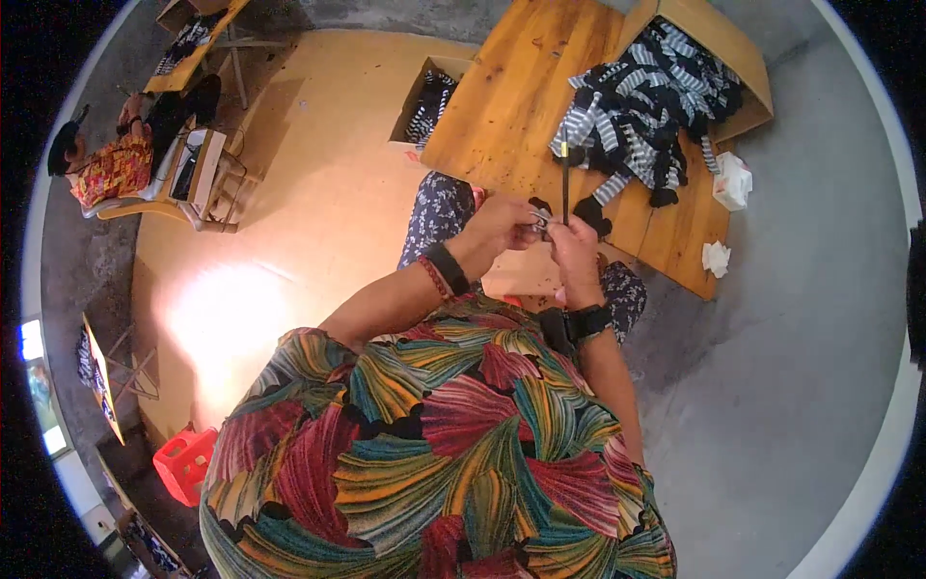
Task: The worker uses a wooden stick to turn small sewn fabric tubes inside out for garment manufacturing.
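Note:
My hands meet in front of my lap at the near edge of the wooden table. My left hand (495,227) is closed, its fingertips pinching a small grey-and-black knit piece (541,221). Close against it is my right hand (577,256), also closed, with a thin black stick (565,188) rising upright from its fingers. That stick has a yellow band near its top. My fingers hide most of the knit piece. Just beyond my hands, a large heap of black and grey-white striped knit pieces (632,121) covers part of the table.
The heap spills from a tipped cardboard box (748,68) on the wooden table (511,87). A white tissue pack (732,183) and crumpled tissue (716,259) lie at its right edge. Another open box (405,121) stands left. A seated person (116,174) is far left; a red stool (186,466) stands lower left.

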A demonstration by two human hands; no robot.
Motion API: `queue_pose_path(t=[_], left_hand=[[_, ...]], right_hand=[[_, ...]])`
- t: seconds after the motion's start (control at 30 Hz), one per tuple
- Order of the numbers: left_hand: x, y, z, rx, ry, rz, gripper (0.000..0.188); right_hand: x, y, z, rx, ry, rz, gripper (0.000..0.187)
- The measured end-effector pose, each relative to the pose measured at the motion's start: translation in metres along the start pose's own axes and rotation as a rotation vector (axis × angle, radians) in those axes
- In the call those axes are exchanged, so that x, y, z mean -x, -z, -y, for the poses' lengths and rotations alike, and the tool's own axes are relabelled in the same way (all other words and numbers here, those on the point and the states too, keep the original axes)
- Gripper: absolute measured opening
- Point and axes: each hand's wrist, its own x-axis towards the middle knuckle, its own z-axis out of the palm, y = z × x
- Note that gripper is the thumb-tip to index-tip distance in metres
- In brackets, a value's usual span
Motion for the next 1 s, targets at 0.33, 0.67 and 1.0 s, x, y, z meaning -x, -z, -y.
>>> queue_pose_path(t=[0.33,0.67,1.0], left_hand=[[0.015,-0.03,-0.008,-0.167,-0.227,-0.207,0.008],[0.017,-0.02,-0.013,-0.011,-0.158,-0.059,0.009],[0.017,-0.007,-0.015,-0.139,-0.236,-0.077,0.006]], right_hand=[[0.008,-0.006,0.021,0.185,0.159,0.028,0.018],[0.004,0.001,0.028,0.331,0.245,0.109,0.019],[0.004,-0.016,0.028,0.848,0.777,-0.204,0.012]])
